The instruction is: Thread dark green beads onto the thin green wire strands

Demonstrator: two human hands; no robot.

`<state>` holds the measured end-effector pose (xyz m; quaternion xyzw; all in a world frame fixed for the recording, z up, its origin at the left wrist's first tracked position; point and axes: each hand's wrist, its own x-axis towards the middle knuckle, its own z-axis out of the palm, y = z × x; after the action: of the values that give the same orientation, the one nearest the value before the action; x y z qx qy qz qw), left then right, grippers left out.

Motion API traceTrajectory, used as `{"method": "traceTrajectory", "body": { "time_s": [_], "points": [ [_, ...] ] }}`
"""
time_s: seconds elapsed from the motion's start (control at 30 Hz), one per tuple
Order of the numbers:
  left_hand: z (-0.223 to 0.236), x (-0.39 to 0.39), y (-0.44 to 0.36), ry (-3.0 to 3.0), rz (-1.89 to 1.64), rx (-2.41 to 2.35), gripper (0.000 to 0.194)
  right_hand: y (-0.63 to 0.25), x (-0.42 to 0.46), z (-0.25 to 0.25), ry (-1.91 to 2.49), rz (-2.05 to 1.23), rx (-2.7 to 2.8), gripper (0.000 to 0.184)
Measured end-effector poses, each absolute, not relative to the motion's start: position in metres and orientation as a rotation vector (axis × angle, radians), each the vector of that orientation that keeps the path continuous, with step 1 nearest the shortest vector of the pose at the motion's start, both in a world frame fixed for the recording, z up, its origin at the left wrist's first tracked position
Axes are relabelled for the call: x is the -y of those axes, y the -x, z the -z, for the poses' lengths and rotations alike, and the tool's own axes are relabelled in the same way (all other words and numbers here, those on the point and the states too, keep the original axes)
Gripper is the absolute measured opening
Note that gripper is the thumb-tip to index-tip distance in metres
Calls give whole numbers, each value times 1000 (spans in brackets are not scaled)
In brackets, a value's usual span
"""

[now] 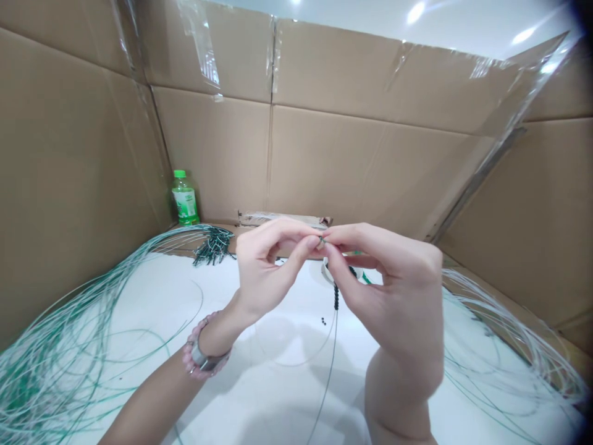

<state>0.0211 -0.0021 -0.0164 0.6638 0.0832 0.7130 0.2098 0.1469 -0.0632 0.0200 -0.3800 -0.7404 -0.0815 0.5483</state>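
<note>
Working posture at a white table (152, 296), with clock positions read from the point where the fingertips meet. At the far left, between 8 and 9 o'clock, a loose bundle of green and white strands (50, 358) spreads over the tabletop; just above 9 o'clock a green-capped bottle (185, 201) stands upright in the corner of the cardboard enclosure (333, 154), and at 9 o'clock lies a cluster of dark strand ends (213, 246). A pink beaded bracelet (189, 355) rings the wrist at 8 o'clock. The left hand (257, 272), nearer the centre, has thumb and index finger pinched on a small green piece (321, 240) at the dial's centre. At 6 o'clock lie a few loose black beads (323, 321); towards 5, a white bowl (327, 272) is partly covered by the right hand, and a row of black beads on a strand (336, 298) hangs or lies before it. The right hand (403, 290), at 4 o'clock, grasps the same piece between thumb and index finger; its remaining fingers are partly hidden. Farther right, near 4 o'clock, runs a second bundle of pale strands (523, 349).
</note>
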Motion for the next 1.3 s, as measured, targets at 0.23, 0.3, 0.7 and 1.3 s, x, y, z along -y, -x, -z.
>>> {"method": "traceTrajectory", "body": {
  "time_s": [0.23,0.3,0.7,1.3],
  "points": [
    [17,-1,-20,-1921,-2030,-251,15,-147,61,-20,877,145,1720,15],
    [16,-1,-20,-1904,-2013,-242,14,-147,60,-20,853,118,1714,15],
    [10,3,-20,-1676,-1818,-235,9,-148,54,-18,782,-28,1681,16],
    [8,-1,-14,-1849,-1928,-304,7,-149,47,-19,747,-96,1655,13]
  ]
}}
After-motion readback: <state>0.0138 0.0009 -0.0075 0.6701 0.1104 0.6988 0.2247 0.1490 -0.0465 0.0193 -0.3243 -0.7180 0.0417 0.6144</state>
